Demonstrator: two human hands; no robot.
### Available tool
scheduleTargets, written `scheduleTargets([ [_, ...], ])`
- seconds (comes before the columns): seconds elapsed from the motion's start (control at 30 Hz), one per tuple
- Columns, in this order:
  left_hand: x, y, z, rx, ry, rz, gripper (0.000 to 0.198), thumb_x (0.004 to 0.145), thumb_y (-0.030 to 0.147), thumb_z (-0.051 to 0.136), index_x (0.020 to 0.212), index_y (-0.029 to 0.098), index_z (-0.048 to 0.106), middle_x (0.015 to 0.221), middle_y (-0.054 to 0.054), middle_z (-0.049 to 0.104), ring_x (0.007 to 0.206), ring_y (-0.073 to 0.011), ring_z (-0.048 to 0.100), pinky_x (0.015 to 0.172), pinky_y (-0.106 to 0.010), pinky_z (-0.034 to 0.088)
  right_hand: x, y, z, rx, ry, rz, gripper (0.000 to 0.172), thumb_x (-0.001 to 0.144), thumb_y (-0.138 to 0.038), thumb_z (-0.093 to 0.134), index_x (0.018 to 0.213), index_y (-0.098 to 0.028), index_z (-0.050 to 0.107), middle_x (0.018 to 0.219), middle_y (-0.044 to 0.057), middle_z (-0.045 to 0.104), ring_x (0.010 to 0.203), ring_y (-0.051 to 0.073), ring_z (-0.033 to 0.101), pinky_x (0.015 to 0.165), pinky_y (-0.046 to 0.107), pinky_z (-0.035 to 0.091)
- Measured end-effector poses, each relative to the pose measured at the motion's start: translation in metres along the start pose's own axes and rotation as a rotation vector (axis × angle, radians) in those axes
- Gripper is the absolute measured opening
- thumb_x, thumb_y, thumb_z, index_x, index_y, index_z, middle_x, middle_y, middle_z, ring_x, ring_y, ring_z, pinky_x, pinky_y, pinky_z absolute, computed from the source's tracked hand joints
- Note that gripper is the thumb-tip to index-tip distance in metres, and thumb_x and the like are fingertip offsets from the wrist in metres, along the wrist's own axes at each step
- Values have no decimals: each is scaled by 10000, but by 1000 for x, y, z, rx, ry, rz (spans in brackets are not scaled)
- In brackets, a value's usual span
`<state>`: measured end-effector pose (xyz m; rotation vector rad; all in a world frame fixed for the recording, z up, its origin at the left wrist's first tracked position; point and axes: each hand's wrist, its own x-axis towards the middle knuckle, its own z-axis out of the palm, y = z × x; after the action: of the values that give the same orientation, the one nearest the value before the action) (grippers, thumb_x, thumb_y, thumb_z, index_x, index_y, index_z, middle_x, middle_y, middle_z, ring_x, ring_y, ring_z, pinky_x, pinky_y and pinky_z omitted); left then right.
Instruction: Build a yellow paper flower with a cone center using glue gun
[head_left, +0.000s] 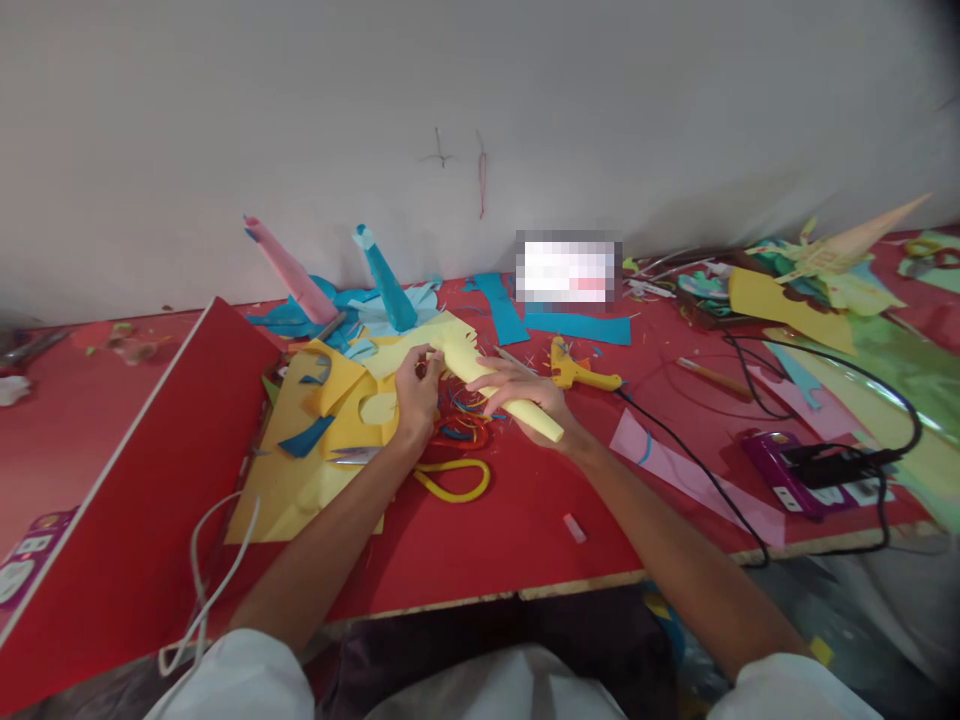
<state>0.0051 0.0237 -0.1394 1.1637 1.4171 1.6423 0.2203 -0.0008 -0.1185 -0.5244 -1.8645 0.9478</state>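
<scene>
A pale yellow paper roll (480, 372) with a fringed far end lies slanted over the red table (525, 520). My right hand (525, 395) is wrapped round the roll's middle. My left hand (417, 392) pinches the fringed end with closed fingers. Under my left hand lie yellow paper sheets (315, 450) with cut-outs and blue scraps. Yellow-handled scissors (442, 478) rest just in front of my left wrist.
A yellow glue gun (577, 373) with a black cord lies right of my hands. A purple power strip (802, 470) sits at the right edge. Pink (289, 265) and blue paper cones (384, 280) stand by the wall. A red board (150, 480) leans at left.
</scene>
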Motion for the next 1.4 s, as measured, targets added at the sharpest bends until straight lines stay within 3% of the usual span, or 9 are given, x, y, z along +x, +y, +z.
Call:
scheduleTargets([
  [0.1, -2, 2, 0, 17, 5, 55, 206, 904, 406, 713, 900, 201, 694, 841, -6, 648, 753, -141, 565, 712, -241, 445, 1, 0, 3, -13, 83, 4, 176, 993, -480, 686, 1048, -362, 803, 1307, 35, 771, 1426, 299, 584, 1266, 576, 402],
  [0.23, -2, 4, 0, 27, 15, 88, 173, 920, 367, 678, 897, 195, 690, 893, -24, 680, 817, -155, 599, 760, -254, 458, 5, 0, 6, -18, 199, 91, 330, 949, -468, 756, 1255, -350, 720, 1335, 55, 736, 1322, 284, 647, 1197, 507, 489],
  [0.37, -1, 2, 0, 70, 15, 120, 193, 928, 384, 693, 992, 203, 706, 978, -35, 698, 800, -145, 581, 750, -254, 451, 8, 0, 3, -68, 379, 137, 337, 943, -463, 767, 1242, -320, 707, 1277, 65, 734, 1190, 270, 693, 1080, 444, 568],
  [0.5, -1, -3, -1, 154, -18, 199, 217, 931, 311, 692, 1120, 204, 687, 1100, -50, 699, 746, -124, 521, 748, -261, 458, 8, -1, -2, -206, 573, 48, 287, 958, -417, 755, 1219, -317, 695, 1299, 71, 725, 1264, 277, 665, 1162, 459, 516],
  [0.73, -1, -4, -1, 321, -150, 311, 370, 880, 243, 758, 1240, 214, 679, 1186, -69, 646, 816, -134, 575, 809, -293, 528, 6, -3, 2, -288, 510, -15, 320, 998, -419, 707, 1285, -289, 651, 1281, 87, 721, 1220, 269, 685, 1090, 476, 570],
  [0.93, -13, 12, 1, 434, -251, 575, 556, 917, 259, 761, 1446, 260, 592, 1446, -127, 535, 1367, -258, 546, 1091, -371, 523, 2, -9, 7, -348, 379, -23, 383, 967, -468, 745, 1299, -296, 662, 1262, 98, 739, 1186, 297, 705, 1058, 517, 585],
  [1.17, -22, 15, 4, 616, -322, 717, 365, 930, 230, 746, 1293, 244, 705, 1383, -123, 625, 1110, -240, 621, 1004, -411, 531, -3, -2, 7, -385, 351, -41, 416, 982, -514, 708, 1335, -310, 628, 1290, 99, 738, 1236, 306, 693, 1078, 556, 583],
  [1.33, -18, 13, 4, 486, -316, 585, 333, 924, 259, 747, 1250, 216, 693, 1264, -107, 665, 1230, -249, 630, 1053, -386, 538, -1, 3, 6, -322, 490, 2, 433, 997, -484, 694, 1377, -305, 589, 1378, 112, 694, 1310, 304, 661, 1142, 553, 550],
  [1.4, -9, 11, 5, 448, -277, 498, 356, 888, 262, 781, 1229, 204, 695, 1217, -94, 668, 1105, -221, 658, 952, -342, 570, 2, 1, 3, -284, 548, 18, 382, 1025, -470, 652, 1362, -300, 590, 1381, 113, 686, 1307, 291, 660, 1150, 539, 547],
])
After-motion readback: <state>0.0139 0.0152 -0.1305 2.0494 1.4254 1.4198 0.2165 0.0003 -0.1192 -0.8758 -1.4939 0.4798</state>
